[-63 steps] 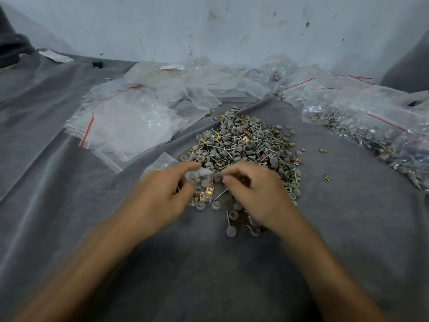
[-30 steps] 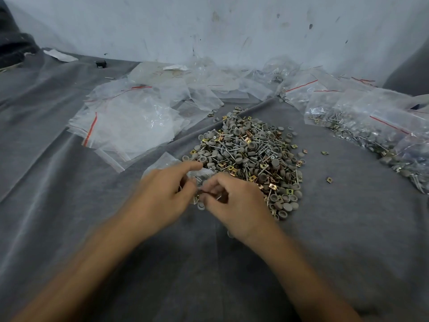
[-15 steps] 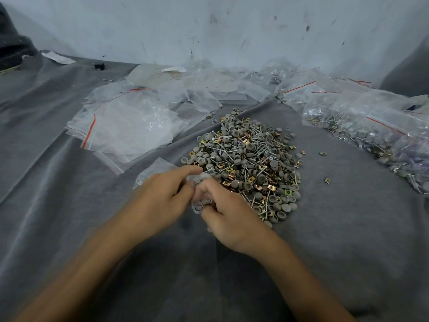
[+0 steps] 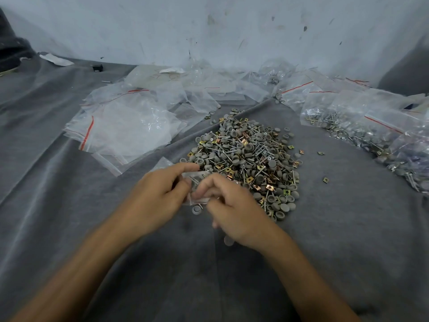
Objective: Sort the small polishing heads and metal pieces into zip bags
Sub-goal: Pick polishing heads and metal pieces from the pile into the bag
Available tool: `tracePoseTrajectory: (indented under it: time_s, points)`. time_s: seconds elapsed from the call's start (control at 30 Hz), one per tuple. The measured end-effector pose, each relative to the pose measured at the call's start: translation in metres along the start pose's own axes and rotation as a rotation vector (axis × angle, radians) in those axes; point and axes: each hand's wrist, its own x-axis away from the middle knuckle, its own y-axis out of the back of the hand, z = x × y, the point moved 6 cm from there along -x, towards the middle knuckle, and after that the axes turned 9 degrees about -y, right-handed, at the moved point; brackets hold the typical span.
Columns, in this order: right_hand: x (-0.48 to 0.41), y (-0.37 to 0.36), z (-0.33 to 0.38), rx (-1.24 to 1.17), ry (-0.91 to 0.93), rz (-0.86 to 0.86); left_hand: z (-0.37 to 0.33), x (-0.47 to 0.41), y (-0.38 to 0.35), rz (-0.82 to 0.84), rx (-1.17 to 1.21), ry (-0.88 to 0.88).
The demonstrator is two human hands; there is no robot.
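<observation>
Now | small zip bag [image 4: 197,178] at 7 o'clock edge of the pile of polishing heads and metal pieces [image 4: 246,159] | long axis roughly 10-to-4, partly hidden | left hand [image 4: 160,196] pinches it, thumb and forefinger | right hand [image 4: 236,214] fingers curled, pinching its 4 o'clock end

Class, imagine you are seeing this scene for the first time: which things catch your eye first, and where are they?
A pile of grey heads and metal pieces sits in the middle of the cloth. Just in front of it, the left hand and right hand pinch a small bag. To the left lie empty bags, to the right filled bags.
</observation>
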Motion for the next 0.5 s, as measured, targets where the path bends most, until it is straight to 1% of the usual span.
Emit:
tracePoseTrajectory:
  time_s: [0.07, 0.1, 0.17, 0.23, 0.33, 0.4, 0.5]
  points:
    - [-0.002, 0.023, 0.001, 0.005, 0.031, -0.167, -0.001, 0.0, -0.001, 0.015, -0.032, -0.013]
    - [-0.002, 0.036, -0.002, 0.047, 0.035, -0.255, -0.001, 0.0, -0.001, 0.02, -0.036, -0.019]
    - [-0.004, 0.061, -0.011, 0.218, 0.02, -0.407, -0.002, 0.001, -0.002, 0.018, -0.032, -0.031]
    - [-0.005, 0.078, -0.021, 0.453, -0.029, -0.488, -0.001, 0.001, -0.002, 0.014, -0.032, -0.03]
    - [-0.009, 0.087, -0.039, 0.65, -0.128, -0.48, 0.001, 0.002, -0.001, 0.016, -0.035, -0.027]
    - [-0.01, 0.087, -0.044, 0.709, -0.158, -0.449, 0.001, 0.001, -0.001, 0.014, -0.034, -0.031]
    - [-0.009, 0.085, -0.044, 0.745, -0.158, -0.458, 0.001, 0.001, -0.002, 0.017, -0.046, -0.043]
